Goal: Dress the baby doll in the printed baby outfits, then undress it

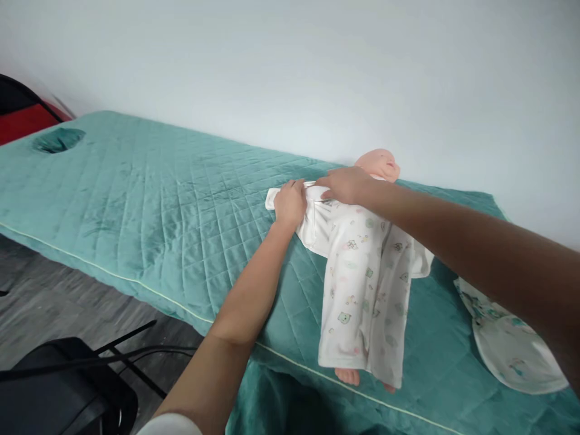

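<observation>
A baby doll [377, 162] lies on its back on a green quilted bed cover, its head turned toward the right. It wears white trousers [351, 284] printed with small animals and a white top [317, 225]; its bare feet stick out of the trouser legs. My left hand [290, 204] is closed around the sleeve on the left, with the cuff showing past my fingers. Close beside it, my right hand [347, 185] grips the same sleeve near the shoulder between thumb and fingers. My right forearm crosses over the doll's chest and hides part of it.
The green bed [149, 199] stretches far to the left, with a face hole [58, 140] at that end. A folded printed white cloth [516, 356] lies at the right. Behind rises a white wall [272, 72]. A black chair [67, 386] stands lower left.
</observation>
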Available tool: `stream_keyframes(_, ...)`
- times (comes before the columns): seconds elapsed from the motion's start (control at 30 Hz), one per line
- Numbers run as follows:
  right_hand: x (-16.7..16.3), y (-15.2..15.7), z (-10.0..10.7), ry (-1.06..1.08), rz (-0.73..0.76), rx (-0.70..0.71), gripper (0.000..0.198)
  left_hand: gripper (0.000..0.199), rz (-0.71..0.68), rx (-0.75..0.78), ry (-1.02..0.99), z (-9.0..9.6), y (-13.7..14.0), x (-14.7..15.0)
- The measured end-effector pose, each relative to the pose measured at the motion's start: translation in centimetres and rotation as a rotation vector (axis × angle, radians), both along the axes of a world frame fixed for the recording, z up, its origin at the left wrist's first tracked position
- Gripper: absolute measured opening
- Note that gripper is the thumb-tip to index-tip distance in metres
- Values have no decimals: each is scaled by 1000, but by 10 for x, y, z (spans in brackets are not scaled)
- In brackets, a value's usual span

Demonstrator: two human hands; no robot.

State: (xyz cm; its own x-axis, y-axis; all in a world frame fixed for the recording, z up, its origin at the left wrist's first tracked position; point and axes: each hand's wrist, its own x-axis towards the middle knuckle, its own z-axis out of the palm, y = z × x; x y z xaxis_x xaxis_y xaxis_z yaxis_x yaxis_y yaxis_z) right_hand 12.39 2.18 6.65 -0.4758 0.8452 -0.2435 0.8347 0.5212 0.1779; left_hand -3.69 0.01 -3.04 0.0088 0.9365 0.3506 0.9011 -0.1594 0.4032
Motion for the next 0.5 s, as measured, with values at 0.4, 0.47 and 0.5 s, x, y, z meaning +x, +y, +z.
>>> stream_keyframes(0.4, 29, -6, 18, 41, -77, 123, 36, 47, 46, -94, 32, -8, -3, -5)
stream_keyframes(0.47, 27, -5, 14, 88, -86, 103, 38, 52, 63, -90, 0, -8, -2, -5)
stream_keyframes(0.5, 26, -4, 12, 119, -90, 95, 40, 54, 73, -82, -13, -7, -2, -5)
